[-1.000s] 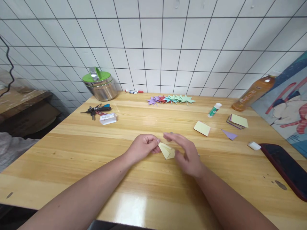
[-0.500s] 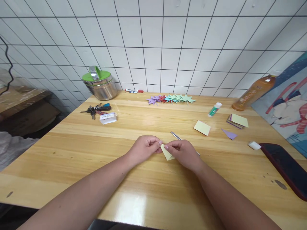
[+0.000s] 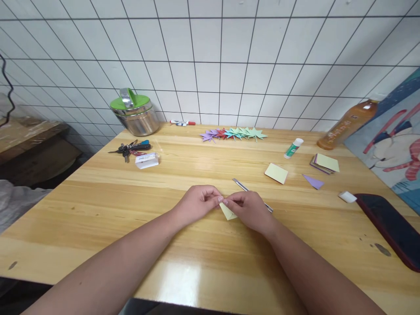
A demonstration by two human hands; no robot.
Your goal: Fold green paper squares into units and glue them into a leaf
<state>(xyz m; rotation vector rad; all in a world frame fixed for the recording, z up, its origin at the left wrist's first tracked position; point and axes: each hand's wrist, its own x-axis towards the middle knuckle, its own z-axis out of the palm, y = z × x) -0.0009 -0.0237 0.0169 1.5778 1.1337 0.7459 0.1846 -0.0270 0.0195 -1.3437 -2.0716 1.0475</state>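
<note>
Between my two hands, low over the wooden table (image 3: 131, 197), is a small folded piece of pale yellow paper (image 3: 227, 213). My left hand (image 3: 201, 202) pinches its upper corner with thumb and forefinger. My right hand (image 3: 250, 209) grips the same paper from the right, thumb on top, its fingertips meeting those of the left. Much of the paper is hidden under the right hand. A slim metallic, pen-like tool (image 3: 241, 185) lies just behind the right hand, partly covered by it.
Farther right lie yellow paper squares (image 3: 276, 173), a glue stick (image 3: 293, 148), a paper stack (image 3: 324, 163), a purple paper triangle (image 3: 313, 181) and a phone (image 3: 390, 229). Folded paper leaves (image 3: 232, 134) line the back. Keys (image 3: 131, 148) and a steel pot (image 3: 138, 118) stand left.
My left thumb and fingertips have shifted slightly right, closing in on the right hand's fingertips at the paper's top corner. The view has tilted a little; other things stay put.
</note>
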